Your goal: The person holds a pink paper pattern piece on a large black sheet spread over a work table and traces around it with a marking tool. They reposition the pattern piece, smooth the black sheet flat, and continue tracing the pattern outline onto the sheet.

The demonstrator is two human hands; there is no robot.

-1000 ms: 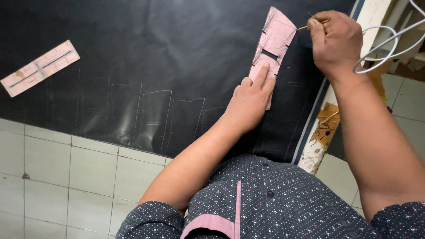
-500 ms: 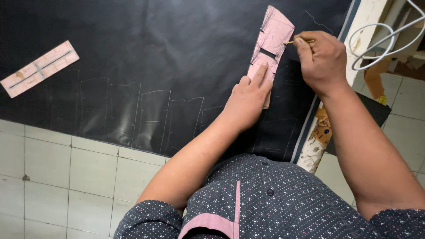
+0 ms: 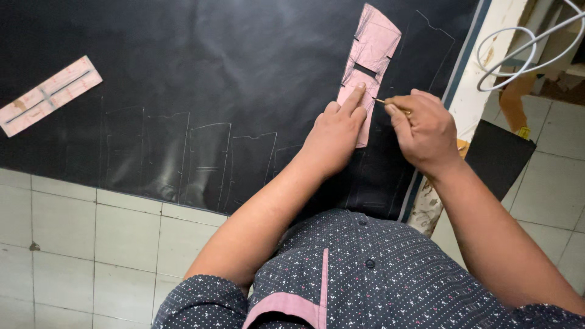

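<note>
1. Pink template (image 3: 372,52) lies flat on black sheet (image 3: 213,67), at about 1 o'clock in view, long axis running 12 to 6.
2. Left hand (image 3: 332,137) flat on template's lower end, fingers spread open, index finger (image 3: 355,97) stretched toward 12, pressing it down.
3. Right hand (image 3: 423,131) closed around thin marking tool (image 3: 390,105), tip touching template's edge at 3 o'clock side of left index.
4. Traced outlines (image 3: 201,158) in a row on sheet, toward 9 o'clock of left hand.
5. Second pink strip (image 3: 49,94) far off at 9 o'clock.
6. White cable (image 3: 524,52) at 2 o'clock, off the sheet.
</note>
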